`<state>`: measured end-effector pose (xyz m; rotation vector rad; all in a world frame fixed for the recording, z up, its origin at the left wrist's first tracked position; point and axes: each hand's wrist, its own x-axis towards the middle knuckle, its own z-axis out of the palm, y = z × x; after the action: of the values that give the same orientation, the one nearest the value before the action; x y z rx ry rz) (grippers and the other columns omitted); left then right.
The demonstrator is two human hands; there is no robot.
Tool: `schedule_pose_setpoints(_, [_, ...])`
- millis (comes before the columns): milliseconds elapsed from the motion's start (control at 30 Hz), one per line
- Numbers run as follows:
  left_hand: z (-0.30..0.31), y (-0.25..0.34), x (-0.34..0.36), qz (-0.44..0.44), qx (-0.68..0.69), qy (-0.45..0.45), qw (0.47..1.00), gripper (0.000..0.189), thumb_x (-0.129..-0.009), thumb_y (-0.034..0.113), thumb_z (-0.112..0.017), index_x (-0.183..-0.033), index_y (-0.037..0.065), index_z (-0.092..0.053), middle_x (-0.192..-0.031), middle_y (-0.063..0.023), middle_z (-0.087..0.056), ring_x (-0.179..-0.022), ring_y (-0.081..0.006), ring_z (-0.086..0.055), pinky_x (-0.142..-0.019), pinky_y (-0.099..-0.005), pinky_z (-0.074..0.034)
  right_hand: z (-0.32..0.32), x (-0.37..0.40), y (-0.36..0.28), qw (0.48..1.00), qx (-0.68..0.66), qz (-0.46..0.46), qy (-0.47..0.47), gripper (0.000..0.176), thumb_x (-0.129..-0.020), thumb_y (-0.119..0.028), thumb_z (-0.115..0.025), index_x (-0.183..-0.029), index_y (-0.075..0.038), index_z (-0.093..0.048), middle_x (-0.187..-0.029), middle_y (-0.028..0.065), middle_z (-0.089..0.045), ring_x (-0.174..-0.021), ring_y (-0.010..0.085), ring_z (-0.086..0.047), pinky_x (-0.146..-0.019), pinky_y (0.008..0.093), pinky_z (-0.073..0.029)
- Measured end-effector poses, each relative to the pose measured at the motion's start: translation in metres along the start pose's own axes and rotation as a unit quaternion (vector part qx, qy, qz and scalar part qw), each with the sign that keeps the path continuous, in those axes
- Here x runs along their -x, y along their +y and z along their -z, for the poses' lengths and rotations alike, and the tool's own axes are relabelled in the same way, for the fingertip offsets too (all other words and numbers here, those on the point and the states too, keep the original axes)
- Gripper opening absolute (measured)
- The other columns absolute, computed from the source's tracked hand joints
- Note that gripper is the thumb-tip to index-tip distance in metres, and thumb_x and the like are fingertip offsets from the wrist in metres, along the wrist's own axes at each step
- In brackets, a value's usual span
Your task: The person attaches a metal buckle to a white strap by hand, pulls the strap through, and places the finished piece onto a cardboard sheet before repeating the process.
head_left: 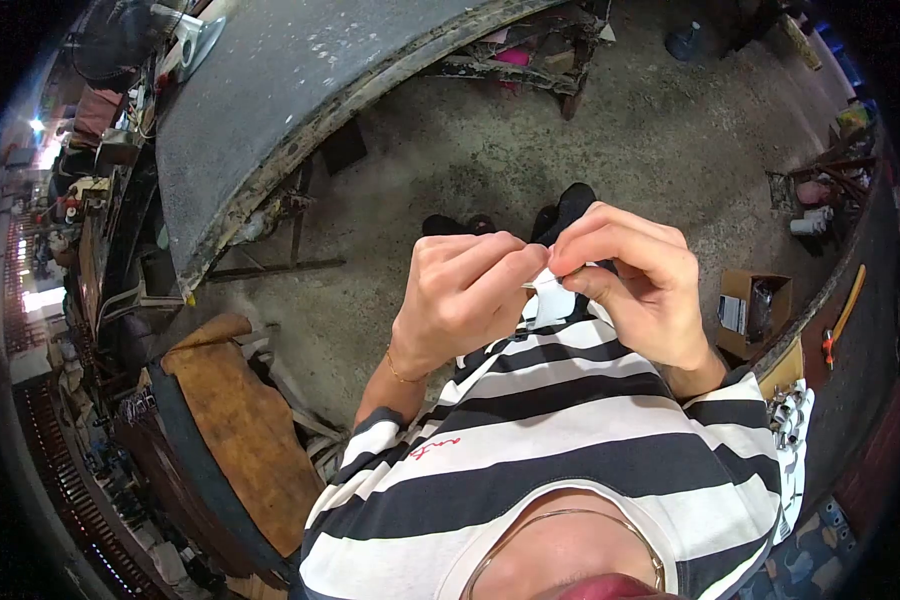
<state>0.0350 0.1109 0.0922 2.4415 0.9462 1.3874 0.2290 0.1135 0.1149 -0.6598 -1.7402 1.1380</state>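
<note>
In front of my striped shirt (560, 400), both hands meet with their fingertips almost touching. My left hand (465, 290) is closed in a pinch at the upper left edge of a small white piece (553, 303), which looks like paper or thin plastic; its exact kind does not show. From the other side, my right hand (635, 285) pinches at the top of the same piece with thumb and forefinger. A thin light line runs between the fingertips, too fine to name. The fingers hide part of the piece.
A large dark table (300, 90) with a worn edge stands ahead to the left. Brown leather (245, 430) lies at the lower left. To the right are an open cardboard box (755, 310) and a dark surface with an orange-handled tool (845, 315). Concrete floor (660, 150) lies ahead.
</note>
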Motion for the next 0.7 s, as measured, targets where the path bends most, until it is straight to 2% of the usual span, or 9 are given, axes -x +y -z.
schedule_pose_setpoints(133, [-0.005, -0.002, 0.001, -0.009, -0.014, -0.011, 1.0, 0.023, -0.057, -0.006, -0.062, -0.08, -0.001, -0.063, -0.065, -0.0039, -0.057, -0.046, -0.0161, -0.053, -0.04, -0.0282, -0.042, -0.01, 0.002, 0.003, 0.99, 0.126, 0.034, 0.048, 0.021, -0.072, 0.015, -0.064, -0.089, 0.003, -0.063, -0.079, 0.012, -0.057, -0.068, 0.0241, -0.057, -0.059, 0.0294, -0.046])
schedule_pose_setpoints(167, [-0.006, -0.001, 0.0, -0.005, -0.027, -0.017, 0.999, 0.023, -0.057, -0.006, -0.062, -0.079, -0.001, -0.063, -0.065, -0.0039, -0.056, -0.046, -0.0163, -0.053, -0.04, -0.0282, -0.042, -0.012, 0.002, 0.006, 0.992, 0.112, 0.018, 0.061, 0.016, -0.078, 0.014, -0.062, -0.089, 0.002, -0.062, -0.079, 0.0085, -0.054, -0.068, 0.0175, -0.054, -0.059, 0.0285, -0.044])
schedule_pose_setpoints(200, [-0.006, 0.001, 0.0, -0.007, -0.027, -0.017, 0.999, 0.023, -0.057, -0.006, -0.062, -0.079, -0.001, -0.063, -0.065, -0.0039, -0.056, -0.046, -0.0163, -0.053, -0.04, -0.0282, -0.042, -0.013, 0.004, 0.008, 0.991, 0.113, 0.019, 0.062, 0.016, -0.078, 0.014, -0.062, -0.089, 0.002, -0.062, -0.079, 0.0085, -0.054, -0.068, 0.0175, -0.054, -0.059, 0.0285, -0.044])
schedule_pose_setpoints(267, [-0.004, 0.006, 0.0, -0.003, -0.035, 0.002, 0.999, 0.024, -0.056, -0.006, -0.063, -0.08, -0.001, -0.063, -0.064, -0.0042, -0.056, -0.045, -0.0167, -0.052, -0.04, -0.0283, -0.042, -0.015, 0.008, 0.011, 0.984, -0.128, -0.101, 0.073, 0.012, -0.086, 0.01, -0.059, -0.095, 0.002, -0.06, -0.084, 0.005, -0.055, -0.075, 0.0109, -0.054, -0.065, 0.0254, -0.044])
schedule_pose_setpoints(300, [-0.004, 0.009, -0.002, -0.008, -0.023, 0.017, 1.0, 0.026, -0.056, -0.006, -0.062, -0.081, -0.001, -0.063, -0.065, -0.0047, -0.056, -0.046, -0.0168, -0.053, -0.04, -0.0281, -0.042, -0.011, 0.011, 0.012, 0.963, -0.24, -0.112, 0.049, 0.008, -0.093, 0.005, -0.055, -0.099, 0.002, -0.058, -0.09, 0.0034, -0.056, -0.082, 0.0071, -0.054, -0.071, 0.0219, -0.043])
schedule_pose_setpoints(400, [0.001, 0.014, -0.005, 0.036, -0.025, -0.007, 0.999, 0.028, -0.053, -0.009, -0.054, -0.078, -0.002, -0.066, -0.066, -0.0097, -0.063, -0.053, -0.0214, -0.063, -0.049, -0.0277, -0.049, -0.006, 0.01, 0.014, 0.953, -0.283, -0.104, 0.036, 0.009, -0.093, 0.005, -0.056, -0.101, 0.003, -0.057, -0.093, 0.0048, -0.057, -0.085, 0.0083, -0.055, -0.074, 0.0207, -0.044])
schedule_pose_setpoints(567, [0.001, 0.011, -0.003, 0.031, -0.015, -0.01, 0.999, 0.027, -0.053, -0.008, -0.055, -0.077, -0.001, -0.066, -0.066, -0.0094, -0.064, -0.053, -0.0214, -0.064, -0.05, -0.0278, -0.049, -0.001, 0.009, 0.002, 0.967, -0.219, -0.126, 0.04, 0.01, -0.088, 0.007, -0.06, -0.098, 0.004, -0.062, -0.093, 0.0074, -0.061, -0.084, 0.0117, -0.06, -0.073, 0.0237, -0.048])
schedule_pose_setpoints(633, [0.001, 0.01, -0.003, 0.029, -0.011, -0.02, 0.999, 0.027, -0.053, -0.008, -0.055, -0.077, -0.002, -0.066, -0.066, -0.0096, -0.064, -0.054, -0.0218, -0.064, -0.049, -0.0276, -0.049, 0.005, 0.005, 0.001, 0.999, -0.046, -0.029, 0.004, 0.012, -0.082, 0.009, -0.064, -0.092, 0.003, -0.065, -0.088, 0.0102, -0.064, -0.079, 0.0154, -0.062, -0.068, 0.0265, -0.049])
schedule_pose_setpoints(700, [0.001, 0.01, -0.003, 0.031, -0.004, -0.019, 0.999, 0.027, -0.053, -0.008, -0.055, -0.077, -0.002, -0.066, -0.067, -0.0097, -0.064, -0.054, -0.0216, -0.064, -0.049, -0.0273, -0.049, 0.005, 0.003, 0.0, 0.999, -0.036, -0.013, 0.005, 0.014, -0.078, 0.01, -0.065, -0.09, 0.003, -0.065, -0.086, 0.0113, -0.064, -0.076, 0.0181, -0.063, -0.065, 0.028, -0.05])
